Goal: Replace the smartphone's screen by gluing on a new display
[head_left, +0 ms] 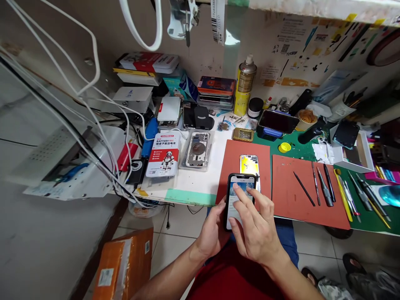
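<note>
A smartphone (231, 210) with a dark case and a lit screen is held upright over the bench's front edge. My left hand (212, 229) grips it from the left side and below. Over the screen hovers my right hand (254, 218), fingers spread, the index fingertip at or just above the glass; I cannot tell if it touches. Just behind the phone, a disassembled phone part with a yellow face (249, 163) lies on a reddish-brown mat (231, 154), partly covered by the phone and my fingers.
An opened phone body in a clear tray (197, 150) and a battery box (163, 155) lie to the left. Tweezers and thin tools (325, 187) lie on the right mat. White cables (96, 112) hang at left. A cardboard box (125, 266) stands on the floor.
</note>
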Demonstrator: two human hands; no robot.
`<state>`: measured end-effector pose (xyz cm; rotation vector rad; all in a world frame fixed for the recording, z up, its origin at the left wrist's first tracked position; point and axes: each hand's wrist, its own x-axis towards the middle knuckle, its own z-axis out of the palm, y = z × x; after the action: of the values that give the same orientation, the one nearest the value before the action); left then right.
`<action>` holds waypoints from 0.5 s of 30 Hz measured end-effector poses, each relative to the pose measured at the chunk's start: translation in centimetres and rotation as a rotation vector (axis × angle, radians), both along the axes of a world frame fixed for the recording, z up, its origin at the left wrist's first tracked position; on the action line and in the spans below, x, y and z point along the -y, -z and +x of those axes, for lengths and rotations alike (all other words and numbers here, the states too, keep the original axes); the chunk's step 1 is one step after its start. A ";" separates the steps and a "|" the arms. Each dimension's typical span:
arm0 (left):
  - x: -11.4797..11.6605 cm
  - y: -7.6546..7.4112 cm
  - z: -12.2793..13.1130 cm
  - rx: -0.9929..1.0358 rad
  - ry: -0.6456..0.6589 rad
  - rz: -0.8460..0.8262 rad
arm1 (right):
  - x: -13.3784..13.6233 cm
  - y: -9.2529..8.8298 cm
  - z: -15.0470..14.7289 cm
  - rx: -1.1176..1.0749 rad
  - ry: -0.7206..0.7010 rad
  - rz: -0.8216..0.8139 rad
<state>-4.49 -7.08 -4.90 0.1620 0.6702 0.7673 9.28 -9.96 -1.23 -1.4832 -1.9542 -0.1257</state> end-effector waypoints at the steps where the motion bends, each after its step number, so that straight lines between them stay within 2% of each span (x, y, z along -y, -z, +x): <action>1: 0.1 0.1 0.0 -0.001 0.003 -0.004 | -0.3 -0.1 -0.1 0.007 0.010 -0.016; 4: 0.2 0.0 0.2 0.007 0.005 0.017 | -0.4 -0.2 0.0 -0.019 0.021 -0.025; 9: -0.4 -0.8 0.3 0.044 0.011 0.083 | 1.5 0.5 0.9 -0.147 0.065 0.108; 12: -0.5 -0.7 0.0 0.060 0.014 0.089 | 2.3 0.9 1.3 -0.170 0.076 0.119; 15: -0.3 -0.2 -0.2 0.044 0.002 0.071 | 2.2 1.0 1.2 -0.154 0.022 0.101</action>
<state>-4.65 -6.74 -4.66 0.2098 0.6014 0.7911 10.46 -12.19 -2.27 -1.4065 -1.7827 -0.1149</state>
